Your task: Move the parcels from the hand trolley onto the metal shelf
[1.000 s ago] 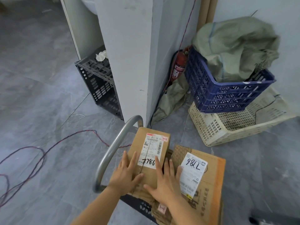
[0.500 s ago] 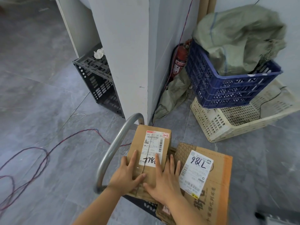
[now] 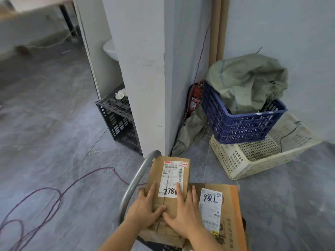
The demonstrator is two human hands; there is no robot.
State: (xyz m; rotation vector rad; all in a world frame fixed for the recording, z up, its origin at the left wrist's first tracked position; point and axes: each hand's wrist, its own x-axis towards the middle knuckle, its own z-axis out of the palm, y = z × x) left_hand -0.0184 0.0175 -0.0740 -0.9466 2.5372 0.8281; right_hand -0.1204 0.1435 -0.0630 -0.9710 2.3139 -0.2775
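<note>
two grips, a person's bare hands, lie flat on a small brown cardboard parcel (image 3: 169, 170) with fingers straight, holding nothing: left grip (image 3: 145, 209) by its left edge, right grip (image 3: 183, 214) over the white label. the parcel sits on the hand trolley between the curved grey metal handle (image 3: 137, 178) and a larger brown-and-orange cardboard parcel (image 3: 230, 214). it looks light and stiff, best taken by its long sides. the trolley deck is hidden and the metal shelf is out of view.

Grey stone-look tiles cover the floor (image 3: 45, 142). A white pillar (image 3: 145, 69) stands mid-frame, with a dark perforated crate (image 3: 117, 122) at its left. In the right-hand corner a blue crate (image 3: 241, 127) holding a green sack (image 3: 248, 82) sits on a cream basket (image 3: 233, 160), beside a red fire extinguisher (image 3: 196, 98). A red-blue cable (image 3: 108, 168) loops across the lower left.
</note>
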